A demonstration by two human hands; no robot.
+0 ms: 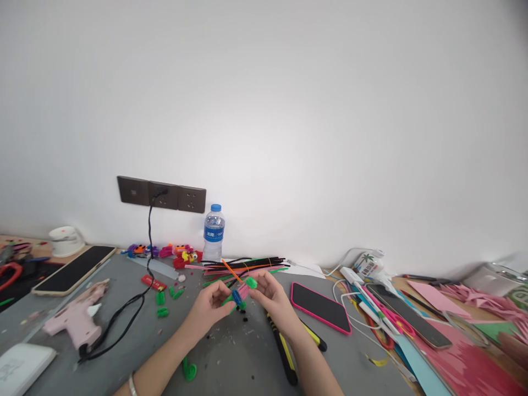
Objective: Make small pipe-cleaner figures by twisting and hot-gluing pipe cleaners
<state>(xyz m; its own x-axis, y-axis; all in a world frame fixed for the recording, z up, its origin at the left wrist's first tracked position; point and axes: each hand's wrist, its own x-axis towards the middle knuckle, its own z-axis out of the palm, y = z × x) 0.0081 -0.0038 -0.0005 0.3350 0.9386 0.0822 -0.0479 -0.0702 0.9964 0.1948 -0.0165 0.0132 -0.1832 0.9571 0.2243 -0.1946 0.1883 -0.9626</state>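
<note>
Between my hands is a small pipe-cleaner figure in blue, pink and green, and a thin orange stem sticks up beside it. My left hand pinches its blue and green side. From the other side, the fingers of my right hand close on the pink and green end. Under my right forearm lie pliers with black and yellow handles. Just behind the hands is a bundle of loose pipe cleaners. Several green coiled pieces lie left of my left hand, and a green curl rests near its wrist.
At left are a pink glue gun with a black cord, a phone and a white box. A water bottle stands against the wall. To the right are a pink-cased phone, white cables, pink scissors and coloured paper.
</note>
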